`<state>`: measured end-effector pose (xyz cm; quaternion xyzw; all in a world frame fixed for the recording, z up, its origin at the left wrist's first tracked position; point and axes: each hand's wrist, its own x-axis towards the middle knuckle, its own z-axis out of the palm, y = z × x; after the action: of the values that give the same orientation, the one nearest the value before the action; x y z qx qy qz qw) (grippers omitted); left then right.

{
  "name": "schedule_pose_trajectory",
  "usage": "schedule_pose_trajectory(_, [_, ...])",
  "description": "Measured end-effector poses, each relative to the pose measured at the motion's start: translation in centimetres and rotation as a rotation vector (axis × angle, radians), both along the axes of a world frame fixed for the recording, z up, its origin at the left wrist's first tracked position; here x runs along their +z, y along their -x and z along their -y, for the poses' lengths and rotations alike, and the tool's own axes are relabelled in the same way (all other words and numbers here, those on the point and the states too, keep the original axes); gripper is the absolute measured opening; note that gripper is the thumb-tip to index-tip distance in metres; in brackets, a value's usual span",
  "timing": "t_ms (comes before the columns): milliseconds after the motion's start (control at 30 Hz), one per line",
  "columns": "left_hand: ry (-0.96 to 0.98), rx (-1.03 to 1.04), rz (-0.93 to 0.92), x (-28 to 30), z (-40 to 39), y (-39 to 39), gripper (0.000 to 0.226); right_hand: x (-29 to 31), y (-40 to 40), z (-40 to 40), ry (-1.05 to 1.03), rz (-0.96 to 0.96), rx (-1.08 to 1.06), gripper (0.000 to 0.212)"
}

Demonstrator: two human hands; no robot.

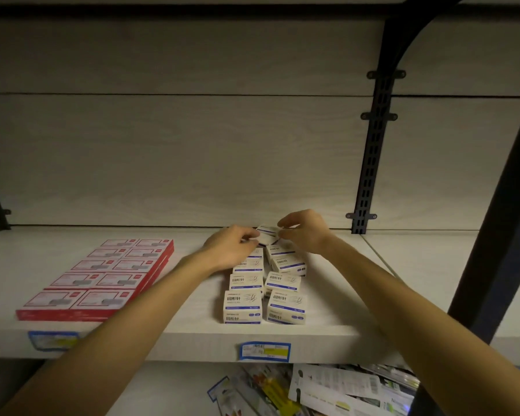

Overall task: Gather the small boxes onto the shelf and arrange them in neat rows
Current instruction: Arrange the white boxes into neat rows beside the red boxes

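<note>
Several small white boxes with blue print [243, 304] stand in two rows running front to back on the pale wooden shelf [192, 331]. At the far end of the rows one more small white box [267, 233] is held tilted just above the others. My left hand [231, 246] pinches its left end and my right hand [303, 232] pinches its right end. Both forearms reach in over the shelf's front edge. The back boxes of the left row are partly hidden under my left hand.
A flat block of red-and-white boxes [102, 274] lies on the shelf's left half. Blue price labels [264, 351] stick to the front edge. A black slotted upright [373, 151] stands at the back right. Loose packaged goods [327, 388] lie on the lower shelf.
</note>
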<state>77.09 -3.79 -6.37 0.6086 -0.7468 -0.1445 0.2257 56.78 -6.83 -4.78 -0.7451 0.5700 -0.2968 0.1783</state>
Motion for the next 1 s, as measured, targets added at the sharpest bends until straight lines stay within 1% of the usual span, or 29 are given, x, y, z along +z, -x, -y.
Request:
schedule_pose_trajectory(100, [0.074, 0.067, -0.015, 0.3, 0.8, 0.3, 0.029, -0.2, -0.4, 1.1, -0.006, -0.007, 0.008, 0.033])
schedule_pose_trajectory(167, [0.097, 0.104, 0.022, 0.7, 1.2, 0.7, 0.030, -0.3, -0.4, 1.7, -0.020, 0.023, 0.012, 0.035])
schedule_pose_trajectory(300, [0.105, 0.181, 0.158, 1.8, 1.9, 2.4, 0.047, -1.0, 0.1, 2.8, -0.058, 0.115, 0.018, 0.038])
schedule_pose_trajectory(433, [0.035, 0.216, 0.221, 2.6, 2.6, 2.9, 0.058, -1.1, 0.4, 3.2, 0.004, 0.041, 0.018, 0.044])
schedule_pose_trajectory(533, [-0.007, 0.206, 0.183, 2.8, 3.2, 2.6, 0.055, -0.8, 0.8, 3.3, 0.016, -0.012, -0.006, 0.044])
schedule_pose_trajectory(667, [0.088, 0.212, 0.143, 2.3, 3.7, 0.9, 0.043, -0.6, 1.5, 3.3, -0.020, -0.038, 0.011, 0.039])
schedule_pose_trajectory(767, [0.102, 0.235, 0.000, 1.5, 3.5, -0.6, 0.050, -0.3, 1.6, 3.1, -0.030, -0.060, 0.022, 0.038])
schedule_pose_trajectory(800, [0.099, 0.251, -0.028, 1.3, 3.5, -1.0, 0.050, -0.2, 1.6, 3.1, -0.040, -0.054, 0.025, 0.039])
schedule_pose_trajectory(900, [0.078, 0.268, -0.026, 1.0, 3.9, -1.8, 0.047, -0.1, 1.7, 3.0, -0.102, 0.011, 0.039, 0.044])
schedule_pose_trajectory(1000, [0.053, 0.259, -0.129, 0.8, 4.3, -2.2, 0.039, -0.2, 1.9, 3.0, -0.123, 0.026, 0.054, 0.044])
